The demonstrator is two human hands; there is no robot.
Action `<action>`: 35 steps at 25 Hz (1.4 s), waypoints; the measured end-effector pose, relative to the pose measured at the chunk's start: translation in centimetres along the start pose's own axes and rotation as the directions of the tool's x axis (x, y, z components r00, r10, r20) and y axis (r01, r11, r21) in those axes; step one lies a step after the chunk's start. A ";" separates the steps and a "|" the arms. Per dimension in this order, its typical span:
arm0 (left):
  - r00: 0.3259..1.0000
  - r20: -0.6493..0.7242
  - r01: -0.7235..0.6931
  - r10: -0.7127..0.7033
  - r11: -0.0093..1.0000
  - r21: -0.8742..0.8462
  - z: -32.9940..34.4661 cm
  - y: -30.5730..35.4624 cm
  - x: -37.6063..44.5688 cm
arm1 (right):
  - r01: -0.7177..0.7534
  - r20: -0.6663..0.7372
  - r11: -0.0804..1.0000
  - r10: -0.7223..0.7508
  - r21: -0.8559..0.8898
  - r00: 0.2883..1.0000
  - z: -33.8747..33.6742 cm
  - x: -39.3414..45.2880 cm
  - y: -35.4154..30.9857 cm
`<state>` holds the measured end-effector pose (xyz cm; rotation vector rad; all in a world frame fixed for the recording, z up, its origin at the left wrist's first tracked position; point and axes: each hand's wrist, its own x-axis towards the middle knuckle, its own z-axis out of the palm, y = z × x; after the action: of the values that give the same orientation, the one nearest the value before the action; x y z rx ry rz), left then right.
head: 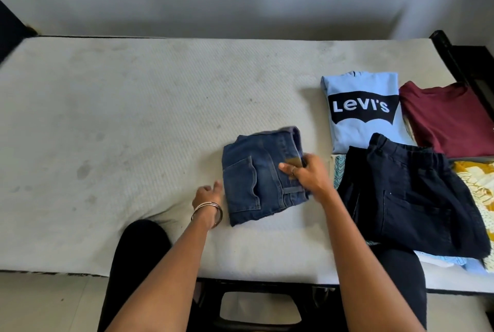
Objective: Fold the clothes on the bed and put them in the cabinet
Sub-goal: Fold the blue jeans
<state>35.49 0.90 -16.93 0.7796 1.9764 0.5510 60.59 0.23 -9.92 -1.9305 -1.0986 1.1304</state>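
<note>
- Jeans [256, 176]: folded into a compact square, lying flat on the mattress [133, 117] near its front edge, back pocket up.
- Right hand [304, 174]: on the jeans' right edge, grip pinching the waistband by the brown patch, thumb on top; ring on one finger.
- Left hand [208, 194]: on the mattress just beside the jeans' left edge, fingers loose and spread, holding nothing. Touching the denim or not: can't tell. Bangles [207, 214] on the wrist.
- Folded stack area at right: light blue Levi's shirt [361, 109] at the back, maroon shirt [449, 117] just beside it on the right.
- Dark trousers [409, 198] in front of those, overlapping the blue shirt's near edge, lying on top of patterned pieces: teal print [339, 171] at left, yellow print [478, 184] at right.
- Jeans sit apart from that group, to its left.
- Person's knee [141, 238] in black presses into the mattress's front edge.
</note>
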 end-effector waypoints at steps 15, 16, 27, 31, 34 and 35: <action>0.914 0.396 -0.131 0.089 0.988 0.079 -4.0 2.8 -0.5 | -0.094 -0.075 0.815 0.062 -0.571 0.995 4.3 5.8 -2.5; 0.916 0.381 -0.211 0.129 0.960 0.183 -3.3 2.1 -0.6 | -0.209 -0.195 0.907 0.145 -0.366 0.970 5.0 3.6 -0.1; 0.977 0.209 0.015 -0.049 0.986 0.165 1.6 0.4 -0.3 | -0.468 0.080 0.859 0.462 0.207 0.883 4.0 -0.8 8.7; 0.986 0.129 0.103 -0.101 0.995 -0.006 1.5 0.8 -1.7 | -0.414 0.192 0.850 0.369 0.325 0.909 3.1 -2.0 6.7; 0.990 0.142 0.030 -0.020 0.997 -0.064 2.2 4.2 -3.7 | -0.223 0.068 0.902 0.214 0.370 0.975 0.2 -3.6 3.6; 0.980 0.197 -0.002 0.027 0.992 -0.123 2.7 5.8 -5.2 | -0.147 0.014 0.904 0.154 0.401 0.988 -1.7 -4.2 2.5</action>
<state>41.62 1.43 -11.45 0.7433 1.7382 0.5751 61.77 -4.78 -9.76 -1.7126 -0.6479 1.3036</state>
